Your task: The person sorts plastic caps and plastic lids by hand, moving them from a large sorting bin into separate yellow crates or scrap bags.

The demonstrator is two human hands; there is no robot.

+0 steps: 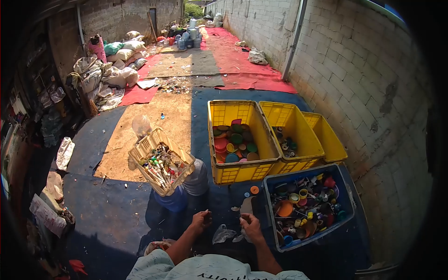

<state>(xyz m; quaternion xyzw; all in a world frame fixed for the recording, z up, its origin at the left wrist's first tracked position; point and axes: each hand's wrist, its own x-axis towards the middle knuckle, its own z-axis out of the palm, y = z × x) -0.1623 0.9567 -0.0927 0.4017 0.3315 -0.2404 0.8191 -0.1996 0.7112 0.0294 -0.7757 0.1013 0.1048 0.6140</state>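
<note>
My left hand [201,221] is raised low in the middle of the view, its fingers loosely curled and slightly apart, with nothing visible in them. To its right, the fingers of my right hand [252,227] are bent together; what they hold, if anything, is too small to make out. A crumpled clear plastic piece [224,234] lies between the hands. Just beyond my right hand is a beige flat scrap [247,205]. Beside that hand stands a blue-grey crate [351,186] of mixed plastic caps and lids. An orange cap [254,190] rests on the dark mat.
Yellow crates [233,175] stand ahead to the right, two showing lids inside. A cream basket [140,161] of small plastic pieces sits on upturned-looking containers, including a blue one [171,200]. Sacks [133,45] line the left; a block wall [345,70] bounds the right.
</note>
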